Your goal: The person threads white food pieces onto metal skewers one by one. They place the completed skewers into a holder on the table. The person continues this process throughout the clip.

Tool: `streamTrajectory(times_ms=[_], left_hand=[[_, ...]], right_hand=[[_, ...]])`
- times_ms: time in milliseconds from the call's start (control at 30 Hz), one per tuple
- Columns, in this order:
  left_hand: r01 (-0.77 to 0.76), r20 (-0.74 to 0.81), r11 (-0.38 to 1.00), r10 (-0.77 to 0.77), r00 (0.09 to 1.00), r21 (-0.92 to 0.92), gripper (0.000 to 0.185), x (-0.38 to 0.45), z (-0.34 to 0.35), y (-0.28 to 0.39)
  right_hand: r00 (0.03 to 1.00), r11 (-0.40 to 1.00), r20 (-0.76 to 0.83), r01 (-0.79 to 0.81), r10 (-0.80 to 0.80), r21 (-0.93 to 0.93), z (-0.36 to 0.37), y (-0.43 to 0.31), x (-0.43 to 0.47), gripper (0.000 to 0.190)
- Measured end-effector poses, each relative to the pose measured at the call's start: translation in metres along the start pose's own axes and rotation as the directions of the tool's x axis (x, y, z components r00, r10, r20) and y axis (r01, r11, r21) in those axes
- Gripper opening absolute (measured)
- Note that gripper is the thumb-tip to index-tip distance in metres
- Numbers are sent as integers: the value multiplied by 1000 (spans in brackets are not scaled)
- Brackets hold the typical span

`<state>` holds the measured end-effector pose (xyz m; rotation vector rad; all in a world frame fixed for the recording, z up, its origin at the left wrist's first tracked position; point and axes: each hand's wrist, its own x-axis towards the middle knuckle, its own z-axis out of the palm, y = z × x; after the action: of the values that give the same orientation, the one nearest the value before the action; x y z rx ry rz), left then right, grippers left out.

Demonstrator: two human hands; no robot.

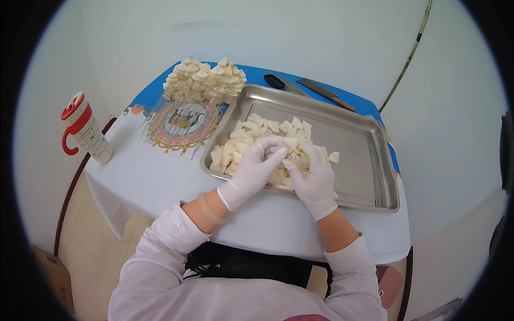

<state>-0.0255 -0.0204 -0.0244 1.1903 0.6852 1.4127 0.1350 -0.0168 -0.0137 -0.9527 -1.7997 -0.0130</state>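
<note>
White gloves cover both my hands, which are close together over the left half of a steel tray (349,114). My left hand (259,162) holds a white wedge-shaped vegetable piece (290,144) at its fingertips. Beside it, my right hand (315,174) has its thumb and fingers curled near that piece; whether it grips anything is hard to tell. Many cut white pieces (241,140) lie in the tray under and around my hands. Thin metal skewers (375,172) lie along the tray's right side.
Skewered white pieces (204,80) are piled at the back left, by a round patterned mat (184,122). Behind the tray lie a cleaver (319,89), more skewers (295,86) and a black object (274,81). A red-handled bottle (86,128) stands at the left.
</note>
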Motion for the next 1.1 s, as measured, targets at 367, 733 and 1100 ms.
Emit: streamTrajectory(times_ms=[367,733,1100], left_hand=[[-119,-33,992,121,992,46,15,-3,0,-12],[-147,-108,987,153,982,62,15,-2,0,-8],[-147,-137,984,161,977,102,16,-5,1,-8]], right_hand=[[979,963,41,205,-201,-177,1,12,-6,20],[982,960,136,160,-131,-230,-3,3,-7,33],[990,985,103,107,-94,-138,-1,1,-6,30]])
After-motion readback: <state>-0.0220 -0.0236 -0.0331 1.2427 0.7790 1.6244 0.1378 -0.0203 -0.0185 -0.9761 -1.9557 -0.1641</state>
